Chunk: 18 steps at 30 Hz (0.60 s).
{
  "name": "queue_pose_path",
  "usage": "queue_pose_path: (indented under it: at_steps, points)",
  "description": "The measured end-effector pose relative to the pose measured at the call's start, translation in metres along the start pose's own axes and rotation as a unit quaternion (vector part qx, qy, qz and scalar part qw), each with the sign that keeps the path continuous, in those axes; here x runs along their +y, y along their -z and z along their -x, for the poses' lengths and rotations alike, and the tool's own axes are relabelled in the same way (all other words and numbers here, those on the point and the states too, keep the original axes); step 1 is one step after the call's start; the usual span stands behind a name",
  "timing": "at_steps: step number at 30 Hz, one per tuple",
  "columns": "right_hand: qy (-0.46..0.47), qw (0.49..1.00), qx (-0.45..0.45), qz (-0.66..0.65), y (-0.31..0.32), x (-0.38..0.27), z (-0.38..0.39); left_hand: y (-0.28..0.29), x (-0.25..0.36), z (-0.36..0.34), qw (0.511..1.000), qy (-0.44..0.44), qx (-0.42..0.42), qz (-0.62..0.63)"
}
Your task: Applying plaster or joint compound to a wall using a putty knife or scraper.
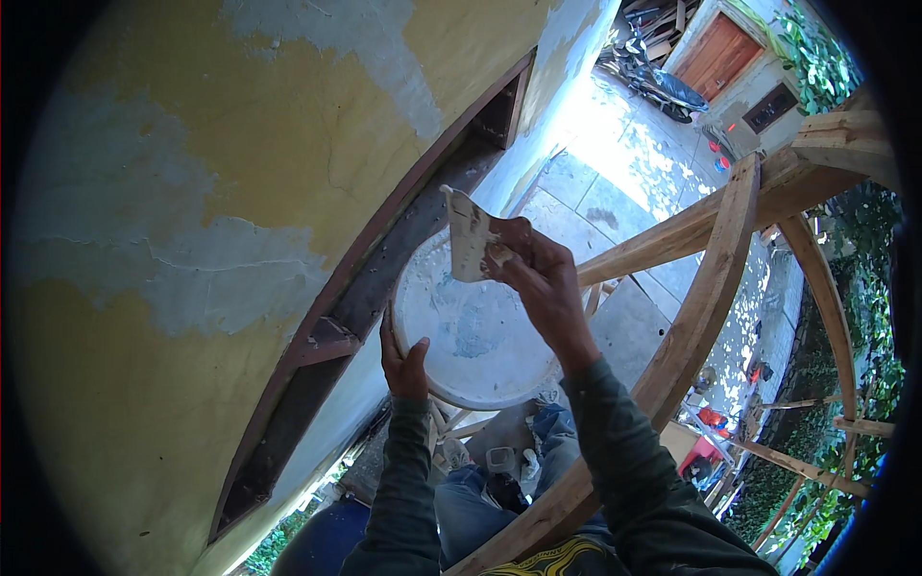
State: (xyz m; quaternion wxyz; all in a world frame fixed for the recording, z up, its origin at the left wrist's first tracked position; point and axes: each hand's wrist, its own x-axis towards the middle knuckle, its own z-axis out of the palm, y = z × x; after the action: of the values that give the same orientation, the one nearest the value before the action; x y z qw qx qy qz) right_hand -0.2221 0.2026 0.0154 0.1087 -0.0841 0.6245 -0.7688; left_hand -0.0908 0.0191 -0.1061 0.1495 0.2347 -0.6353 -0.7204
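Observation:
In my right hand [543,274] is a putty knife [467,238], its wide blade smeared with pale filler and raised over a round white tub [514,341]. The fingers close around the knife's grip, hiding most of it. My left hand [407,365] clasps the tub's left side, thumb over the rim and fingers behind it. Wet bluish-grey residue coats part of the tub's inside. To the left rises a yellow wall [240,403] with grey filler patches and thin cracks. A dark brown recessed frame [360,288] in that wall runs close beside the tub and my left hand.
Wooden scaffold beams [706,298] cross on my right, one passing below my right forearm. Far below lies a tiled yard [600,206] with a parked motorcycle [658,82] and a wooden door [717,56]. A small clear container [500,460] sits near my legs.

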Motion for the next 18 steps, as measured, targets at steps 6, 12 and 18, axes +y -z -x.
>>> queue_pose_path:
  at_steps: [6,12,18]
  points:
    - [0.08,0.986,0.139,0.037,-0.054,0.05,-0.054,0.014,-0.015,0.014,1.0,0.017,0.015,-0.012]
    - [0.114,0.955,0.265,0.073,-0.098,0.074,-0.069,0.042,-0.023,0.024,0.998,0.029,0.019,-0.058]
    - [0.139,0.906,0.335,0.216,-0.134,0.086,-0.083,0.041,-0.026,0.03,0.999,0.038,0.009,-0.027]
